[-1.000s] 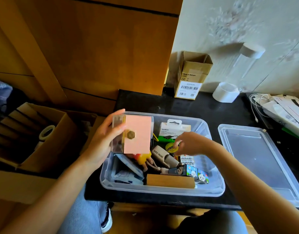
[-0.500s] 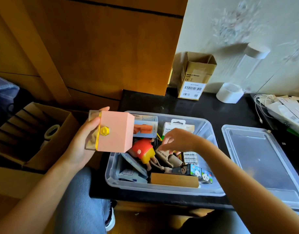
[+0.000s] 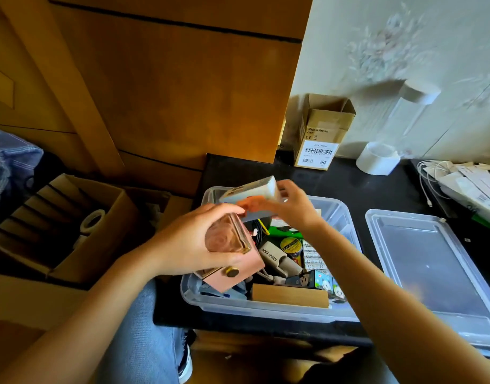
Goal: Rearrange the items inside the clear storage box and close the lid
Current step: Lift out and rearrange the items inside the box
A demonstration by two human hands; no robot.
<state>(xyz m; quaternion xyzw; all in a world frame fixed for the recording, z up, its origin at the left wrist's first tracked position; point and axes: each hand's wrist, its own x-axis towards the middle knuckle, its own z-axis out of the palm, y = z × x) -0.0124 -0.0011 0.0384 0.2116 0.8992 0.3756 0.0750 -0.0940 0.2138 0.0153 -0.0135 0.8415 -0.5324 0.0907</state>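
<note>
Both forearms are bare, with no sleeves, watch or rings showing. The legs wear light blue jeans. 1 dark sneaker has a white sole.

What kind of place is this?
Probably a home room or small office corner used for storage: wooden cabinet panels behind a black tabletop, open cardboard boxes around, and a pile of cables and papers at the right.

One head-worn view looks forward and down, close over the box on the table.
</note>
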